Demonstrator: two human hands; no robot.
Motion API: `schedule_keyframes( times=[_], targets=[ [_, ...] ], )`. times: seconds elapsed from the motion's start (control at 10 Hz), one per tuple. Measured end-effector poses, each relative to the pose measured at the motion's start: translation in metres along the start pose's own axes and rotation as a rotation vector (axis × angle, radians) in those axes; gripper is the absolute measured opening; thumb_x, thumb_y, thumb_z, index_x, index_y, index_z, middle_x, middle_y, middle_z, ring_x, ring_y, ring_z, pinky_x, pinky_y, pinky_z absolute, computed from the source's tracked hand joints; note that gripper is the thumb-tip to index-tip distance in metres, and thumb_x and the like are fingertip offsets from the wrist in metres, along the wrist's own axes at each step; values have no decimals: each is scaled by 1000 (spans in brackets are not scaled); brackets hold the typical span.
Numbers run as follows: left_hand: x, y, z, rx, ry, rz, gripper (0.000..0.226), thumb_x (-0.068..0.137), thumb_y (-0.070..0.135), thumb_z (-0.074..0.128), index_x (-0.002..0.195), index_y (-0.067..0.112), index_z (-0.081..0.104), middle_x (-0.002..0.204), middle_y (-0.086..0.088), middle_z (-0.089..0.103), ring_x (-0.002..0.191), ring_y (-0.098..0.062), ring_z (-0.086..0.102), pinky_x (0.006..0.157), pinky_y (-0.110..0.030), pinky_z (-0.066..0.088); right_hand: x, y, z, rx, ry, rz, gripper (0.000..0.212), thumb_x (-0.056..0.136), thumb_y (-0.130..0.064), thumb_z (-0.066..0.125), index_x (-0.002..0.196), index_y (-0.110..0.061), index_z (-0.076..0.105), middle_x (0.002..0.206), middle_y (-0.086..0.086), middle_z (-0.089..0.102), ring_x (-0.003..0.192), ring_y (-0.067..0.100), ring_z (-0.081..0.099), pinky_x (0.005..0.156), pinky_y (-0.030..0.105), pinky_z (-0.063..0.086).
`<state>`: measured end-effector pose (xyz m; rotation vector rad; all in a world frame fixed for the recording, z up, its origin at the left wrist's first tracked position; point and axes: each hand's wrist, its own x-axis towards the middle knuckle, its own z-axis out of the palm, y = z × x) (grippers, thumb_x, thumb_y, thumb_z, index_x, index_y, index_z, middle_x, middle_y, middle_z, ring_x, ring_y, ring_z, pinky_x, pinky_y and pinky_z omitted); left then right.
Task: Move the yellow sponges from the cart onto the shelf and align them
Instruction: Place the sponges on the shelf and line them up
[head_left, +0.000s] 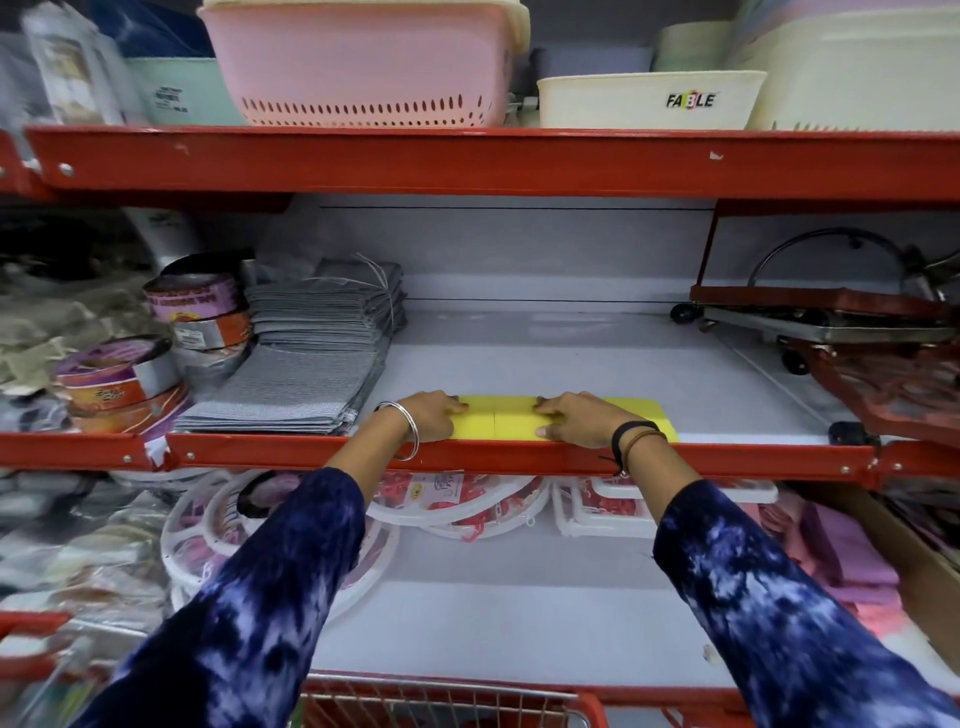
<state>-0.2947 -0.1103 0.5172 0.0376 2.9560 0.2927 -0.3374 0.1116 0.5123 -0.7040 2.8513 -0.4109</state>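
On the white shelf (571, 364) behind its red metal lip, flat rectangular yellow foam sponges (511, 423) lie edge to edge in a row. Left hand (428, 415) and right hand (576, 421) press curled fingers onto them; grey woven cloths (306, 374) lie stacked alongside.

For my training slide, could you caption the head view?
Both hands, left and right, press a row of yellow sponges at the shelf's red front edge.
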Motion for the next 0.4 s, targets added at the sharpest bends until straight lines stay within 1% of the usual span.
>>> schedule_keyframes(
  times=[0.1, 0.2, 0.3, 0.4],
  targets=[
    [-3, 2, 2, 7, 12, -2, 56, 93, 7, 43, 147, 20, 35, 158, -7, 27, 143, -27, 31, 117, -29, 27, 1, 1, 3, -32, -4, 6, 54, 92, -39, 53, 143, -25, 40, 156, -5, 31, 143, 28, 29, 117, 52, 22],
    [-10, 7, 0, 19, 25, 0, 55, 94, 6, 41, 147, 19, 36, 158, -6, 26, 144, -25, 29, 118, -28, 24, -1, 1, 6, -52, 9, -11, 53, 94, -37, 50, 144, -23, 38, 157, -4, 28, 144, 28, 27, 121, 45, 16],
    [-17, 10, -2, -5, 40, 11, 53, 93, 3, 40, 143, 18, 43, 157, -4, 30, 143, -25, 31, 118, -28, 25, -4, -1, 5, -26, 15, -29, 51, 97, -32, 47, 144, -18, 38, 158, -1, 27, 144, 27, 27, 119, 39, 12],
    [-28, 15, -2, -48, 110, 32, 49, 90, 2, 43, 135, 20, 54, 152, -4, 41, 143, -25, 32, 119, -34, 26, -14, -2, 5, 18, 117, -58, 46, 100, -29, 41, 144, -17, 38, 157, 1, 28, 144, 27, 27, 120, 42, 9]
  ],
)
